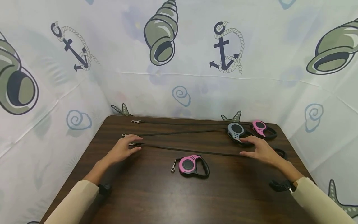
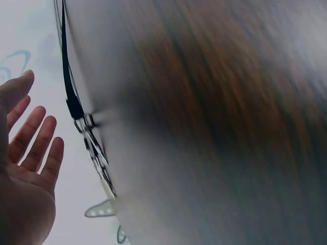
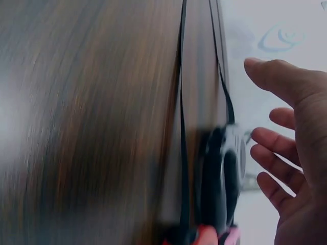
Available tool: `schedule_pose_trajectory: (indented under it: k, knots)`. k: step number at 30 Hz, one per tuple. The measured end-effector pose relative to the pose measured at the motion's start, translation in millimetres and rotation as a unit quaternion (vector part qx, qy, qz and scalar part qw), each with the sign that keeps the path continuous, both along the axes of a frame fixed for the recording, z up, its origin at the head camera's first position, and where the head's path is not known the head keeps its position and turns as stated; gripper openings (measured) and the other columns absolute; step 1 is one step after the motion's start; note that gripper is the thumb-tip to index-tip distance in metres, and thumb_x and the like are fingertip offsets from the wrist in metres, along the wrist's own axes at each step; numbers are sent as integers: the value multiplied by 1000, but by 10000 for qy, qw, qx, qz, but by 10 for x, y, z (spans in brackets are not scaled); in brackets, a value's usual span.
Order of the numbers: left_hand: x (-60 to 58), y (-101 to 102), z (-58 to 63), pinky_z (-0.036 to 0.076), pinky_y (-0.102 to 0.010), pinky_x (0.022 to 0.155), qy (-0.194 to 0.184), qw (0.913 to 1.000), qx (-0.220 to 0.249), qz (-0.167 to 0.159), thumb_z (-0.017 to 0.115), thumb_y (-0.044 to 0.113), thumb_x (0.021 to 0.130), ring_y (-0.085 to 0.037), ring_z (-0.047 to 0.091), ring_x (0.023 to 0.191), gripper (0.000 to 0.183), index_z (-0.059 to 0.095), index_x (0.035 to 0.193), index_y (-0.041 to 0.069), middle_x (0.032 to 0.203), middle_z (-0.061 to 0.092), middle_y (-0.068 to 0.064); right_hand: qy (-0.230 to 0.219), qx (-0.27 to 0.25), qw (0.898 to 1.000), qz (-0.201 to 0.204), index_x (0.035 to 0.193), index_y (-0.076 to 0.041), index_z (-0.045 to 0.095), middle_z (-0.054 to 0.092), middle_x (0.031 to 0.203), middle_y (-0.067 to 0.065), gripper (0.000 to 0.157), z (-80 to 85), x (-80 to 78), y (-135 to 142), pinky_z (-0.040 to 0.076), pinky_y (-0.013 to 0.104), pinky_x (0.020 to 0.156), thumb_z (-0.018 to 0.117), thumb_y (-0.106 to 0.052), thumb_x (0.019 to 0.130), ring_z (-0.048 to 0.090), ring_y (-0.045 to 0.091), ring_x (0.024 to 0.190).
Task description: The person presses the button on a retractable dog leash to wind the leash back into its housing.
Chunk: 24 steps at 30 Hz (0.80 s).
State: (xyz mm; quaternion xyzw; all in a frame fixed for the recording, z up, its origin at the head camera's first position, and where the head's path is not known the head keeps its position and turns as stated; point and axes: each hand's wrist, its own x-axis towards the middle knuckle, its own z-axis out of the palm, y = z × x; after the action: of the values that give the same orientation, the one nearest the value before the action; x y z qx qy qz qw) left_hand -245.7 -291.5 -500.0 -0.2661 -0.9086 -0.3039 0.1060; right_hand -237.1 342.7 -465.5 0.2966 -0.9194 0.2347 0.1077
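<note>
My left hand holds nothing, fingers loosely bent, over the left end of the nearest pulled-out leash cord, by its metal clip. My right hand, also holding nothing, is above that cord's right end. It mostly hides this leash's case in the head view; a black handle loop shows behind the wrist, and a red part shows in the right wrist view. Just beyond the right fingertips lies a grey-blue retractable leash. A pink retractable leash, cord wound in, lies between the hands, nearer to me.
Farther back is another pink retractable leash, its cord stretched left to a clip. The grey-blue leash's cord runs left too. A patterned cloth hangs around the dark wooden table.
</note>
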Motion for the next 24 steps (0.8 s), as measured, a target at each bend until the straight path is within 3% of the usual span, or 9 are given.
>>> schedule_pose_trajectory:
  k: [7, 11, 14, 19, 24]
  knots:
    - [-15, -171, -20, 54, -59, 96, 143, 9997, -160, 81, 86, 7, 89, -39, 67, 118, 44, 70, 130, 0, 128, 71, -15, 61, 298, 9993, -214, 130, -1, 71, 72, 126, 22, 59, -44, 42, 329, 50, 69, 98, 94, -25, 81, 66, 47, 119]
    - [-27, -245, -6, 54, -58, 96, -11, 9997, -212, 126, 86, 8, 90, -38, 67, 120, 45, 70, 131, 2, 130, 70, -15, 135, 368, 9987, -340, 128, 0, 72, 71, 124, 25, 61, -72, 70, 511, 52, 70, 93, 95, -25, 78, 66, 50, 116]
    - [-44, -277, -6, 55, -58, 96, -56, 9997, -197, 112, 86, 8, 89, -38, 68, 119, 45, 70, 132, 2, 130, 71, -15, 312, 461, 9978, -357, 125, -1, 73, 73, 120, 22, 61, -93, 91, 627, 57, 64, 87, 97, -26, 75, 68, 45, 109]
    - [-52, -298, -14, 55, -60, 94, 88, 9998, -198, 14, 85, 7, 89, -39, 69, 116, 45, 70, 131, 0, 126, 72, -16, 669, 474, 9962, -304, 121, -3, 75, 74, 110, 16, 61, -127, 117, 797, 57, 40, 67, 100, -24, 69, 68, 31, 88]
    - [-67, -314, -25, 54, -60, 95, 41, 9998, -204, 33, 85, 8, 90, -39, 68, 117, 44, 70, 131, 0, 126, 72, -16, 664, 420, 9961, -408, 118, -3, 76, 74, 108, 16, 62, -165, 124, 959, 57, 40, 69, 102, -22, 65, 69, 32, 89]
